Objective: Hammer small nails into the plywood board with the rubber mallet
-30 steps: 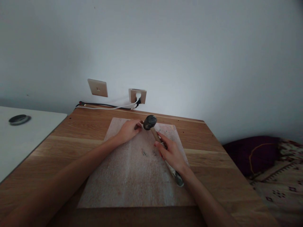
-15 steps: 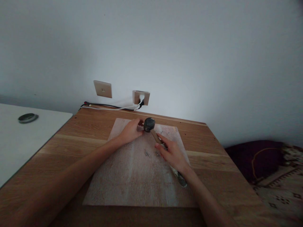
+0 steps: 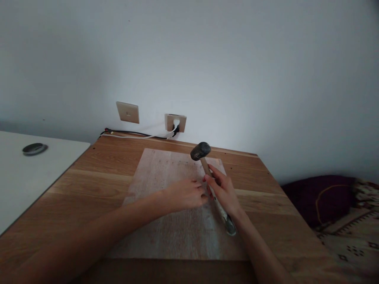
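Note:
My right hand [image 3: 221, 190] is wrapped round the handle of a hammer [image 3: 204, 163] with a thick dark head. Its head is raised at the upper left and its handle slants down to the lower right, above the board. My left hand [image 3: 188, 194] is low over the pale wooden board [image 3: 177, 236], just left of the handle. Its fingers curl downward with the tips close together; whatever they hold, if anything, is hidden. Small dark nails or marks [image 3: 166, 162] form a row along the board's far edge, with a few more nearer its left side.
The board lies on a wooden table [image 3: 97, 189] against a white wall. Cables [image 3: 139, 136] run along the table's back edge to a wall socket [image 3: 176, 123]. A white surface [image 3: 35, 177] with a round dark object [image 3: 34, 148] adjoins on the left; patterned fabric [image 3: 352, 232] lies at the right.
My left hand has moved from the board's far edge towards me and to the right, over where small nails lay. The hammer's head has shifted right, away from that edge spot.

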